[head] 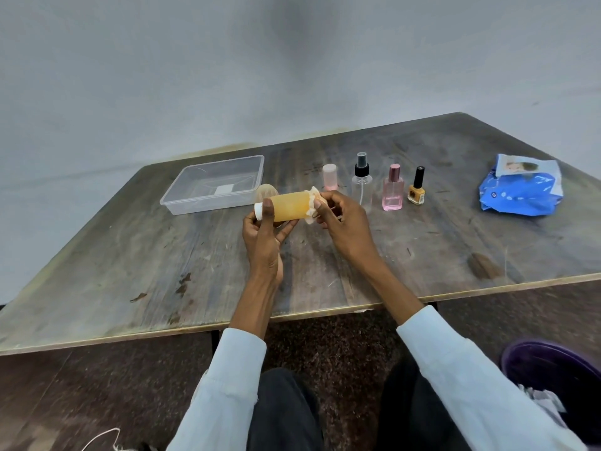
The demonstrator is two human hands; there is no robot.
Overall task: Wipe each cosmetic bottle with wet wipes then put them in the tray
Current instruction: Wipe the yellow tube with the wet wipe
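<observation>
Amber and translucent, the bottle [289, 206] lies on its side in the air above the counter [162, 255], just in front of the tray [213, 203]. The left hand [265, 232] grips its white-capped end, thumb over the top; the right hand [341, 219] pinches a wet wipe [313, 203] bunched against the base. A good wipe would probably mean spreading the wipe flatter, turning the bottle with the left hand, and working toward the cap. Four bottles [393, 190] stand unwiped nearby.

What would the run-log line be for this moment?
step: wiping | left hand: holds orange bottle | right hand: wet wipe on bottle base | tray: no bottles | waiting: four bottles
</observation>
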